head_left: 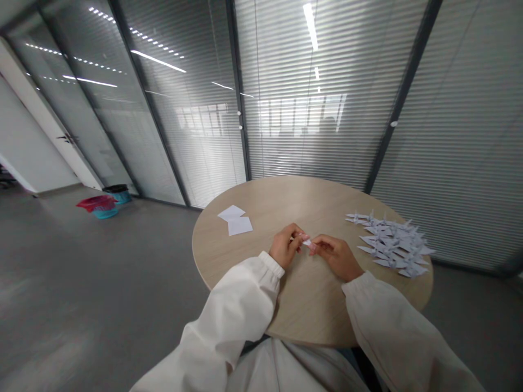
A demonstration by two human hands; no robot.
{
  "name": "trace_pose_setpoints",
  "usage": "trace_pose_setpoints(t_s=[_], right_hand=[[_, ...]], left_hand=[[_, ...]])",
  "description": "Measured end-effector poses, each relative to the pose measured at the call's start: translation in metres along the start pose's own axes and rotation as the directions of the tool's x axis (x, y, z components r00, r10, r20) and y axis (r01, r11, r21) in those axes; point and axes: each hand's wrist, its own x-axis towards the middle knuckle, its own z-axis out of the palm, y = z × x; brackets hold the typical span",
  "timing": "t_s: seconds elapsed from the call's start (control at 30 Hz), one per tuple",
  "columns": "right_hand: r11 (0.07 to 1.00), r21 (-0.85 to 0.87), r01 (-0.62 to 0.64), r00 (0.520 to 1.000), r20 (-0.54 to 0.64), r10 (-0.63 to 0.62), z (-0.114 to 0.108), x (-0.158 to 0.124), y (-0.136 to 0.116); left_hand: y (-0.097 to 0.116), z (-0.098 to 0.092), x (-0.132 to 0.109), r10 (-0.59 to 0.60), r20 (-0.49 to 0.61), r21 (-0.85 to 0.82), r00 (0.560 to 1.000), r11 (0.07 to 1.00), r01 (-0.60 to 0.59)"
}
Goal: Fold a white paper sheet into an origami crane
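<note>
Over the middle of the round table, my left hand [287, 244] and my right hand [335, 255] meet at a small piece of folded white paper [306, 242]. Both hands are closed, pinching it between thumbs and fingers. Most of the paper is hidden by my fingers, so its folded shape cannot be made out. To the right of my right hand lies a cluster of several folded white paper cranes [394, 242], with pointed tips sticking out. Left of my left hand are flat white paper sheets [240, 225], one partly overlapping another.
The round wooden table [298, 190] stands close to a glass partition with blinds [310, 130]. On the grey floor at the left are a blue bin with a red liner [100, 206] and another with a black liner [118, 193]. A door [61, 125] is at the far left.
</note>
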Motion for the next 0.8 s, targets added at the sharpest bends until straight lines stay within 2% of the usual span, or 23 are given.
trace_pose_setpoints(t_s=[0.23,0.4,0.8], right_hand=[[0.988,0.154,0.003,0.998,0.063,-0.013,0.0,0.0,-0.007],[0.979,0.202,-0.014,0.998,0.059,0.003,-0.001,-0.001,-0.013],[0.963,0.268,-0.035,0.995,0.102,0.008,-0.003,-0.001,-0.017]], left_hand=[[0.001,0.0,0.004,-0.089,-0.053,-0.134,0.995,0.988,0.082],[0.002,0.001,0.004,-0.091,-0.067,-0.137,0.994,0.987,0.081],[-0.003,0.002,0.005,-0.081,-0.009,-0.116,0.997,0.99,0.079]])
